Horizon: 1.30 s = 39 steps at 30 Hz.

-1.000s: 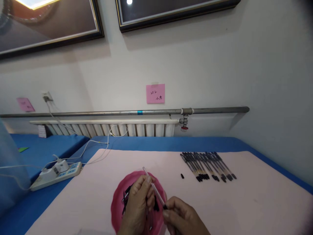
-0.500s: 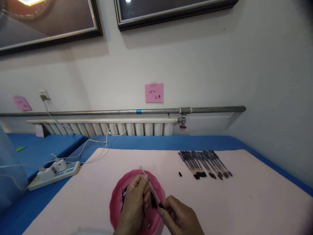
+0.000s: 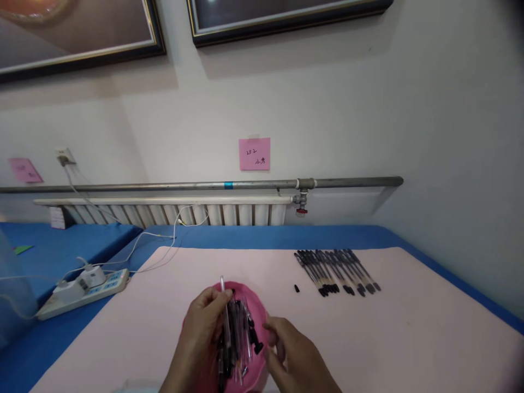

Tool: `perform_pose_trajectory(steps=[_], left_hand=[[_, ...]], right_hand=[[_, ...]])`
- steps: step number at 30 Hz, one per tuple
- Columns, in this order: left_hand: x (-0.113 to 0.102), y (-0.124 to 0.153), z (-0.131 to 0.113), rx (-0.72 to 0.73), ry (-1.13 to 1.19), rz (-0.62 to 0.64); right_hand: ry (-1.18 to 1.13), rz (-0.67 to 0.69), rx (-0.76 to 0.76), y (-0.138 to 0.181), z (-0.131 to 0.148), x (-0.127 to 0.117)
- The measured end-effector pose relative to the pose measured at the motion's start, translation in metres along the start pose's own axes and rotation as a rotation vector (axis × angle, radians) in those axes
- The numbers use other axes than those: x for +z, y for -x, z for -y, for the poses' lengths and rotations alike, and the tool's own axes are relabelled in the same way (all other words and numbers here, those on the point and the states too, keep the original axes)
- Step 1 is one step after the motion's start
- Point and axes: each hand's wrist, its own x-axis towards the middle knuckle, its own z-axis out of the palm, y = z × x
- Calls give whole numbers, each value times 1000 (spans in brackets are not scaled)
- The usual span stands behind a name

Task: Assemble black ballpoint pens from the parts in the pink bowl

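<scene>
My left hand [image 3: 200,333] is closed around a clear pen barrel [image 3: 224,305] that points up and away over a pink bowl [image 3: 257,322]. The bowl holds several loose pen parts [image 3: 239,341], clear barrels and black pieces. My right hand [image 3: 292,357] hovers at the bowl's right edge with fingers curled and slightly apart, nothing visible in them. A row of several assembled black pens [image 3: 335,270] lies on the pink mat [image 3: 409,327] further right, and one small black cap [image 3: 296,288] sits alone to their left.
The pink mat covers a blue table [image 3: 286,236]. A white power strip [image 3: 82,286] with plugs and cables lies on the left. A radiator [image 3: 172,214] and a metal pipe [image 3: 204,186] run along the wall behind, under a pink note [image 3: 254,154].
The right hand has let go of the barrel's lower end and drawn back. The left hand has swung the barrel more upright over the bowl, whose parts now show.
</scene>
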Motion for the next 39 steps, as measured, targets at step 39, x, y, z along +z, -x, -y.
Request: perform_pose_trajectory(steps=[39], left_hand=[[-6,-4,7,146,-931,31]], right_hand=[[754,-191,322,-49,-81,-54]])
